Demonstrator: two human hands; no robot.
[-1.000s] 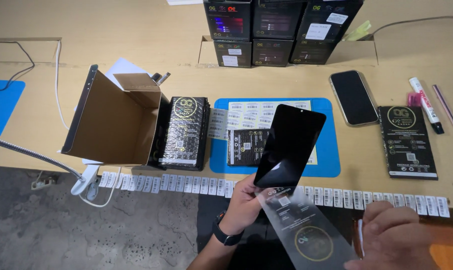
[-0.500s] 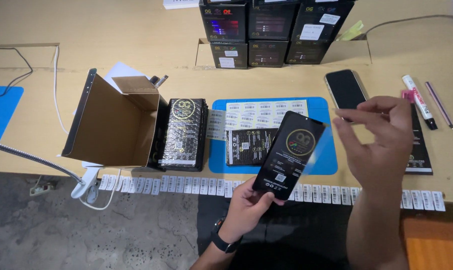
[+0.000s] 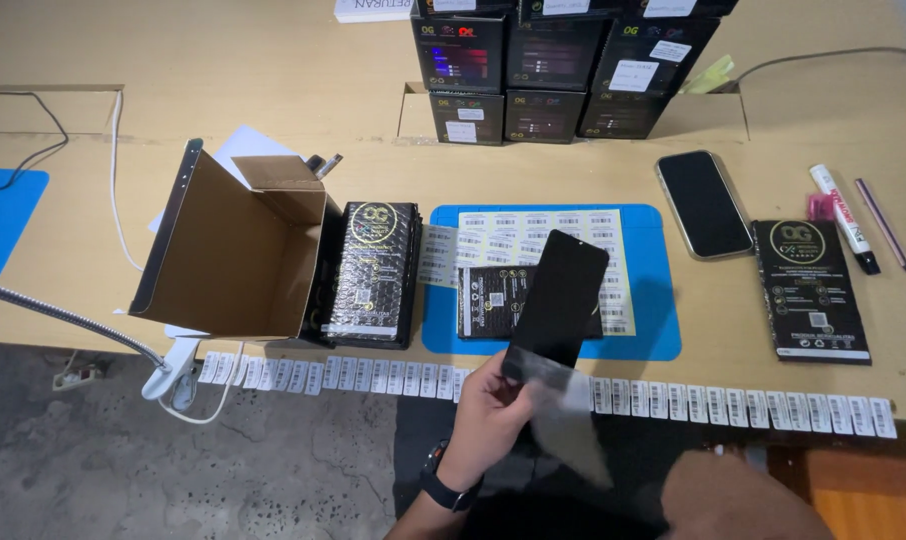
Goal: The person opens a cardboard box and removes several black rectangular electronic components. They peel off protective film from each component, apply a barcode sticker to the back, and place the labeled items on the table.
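Table edge: a strip of barcode labels is stuck along the front edge; bare tabletop is left between the blue mat and the black packet.
Left hand: closed round the bottom of a black screen panel, which is held tilted over the mat's front edge.
Right hand: barely seen at the bottom, grip can't be told.
Cardboard box: tipped on its side, looks empty; black packs are stacked just beside it.
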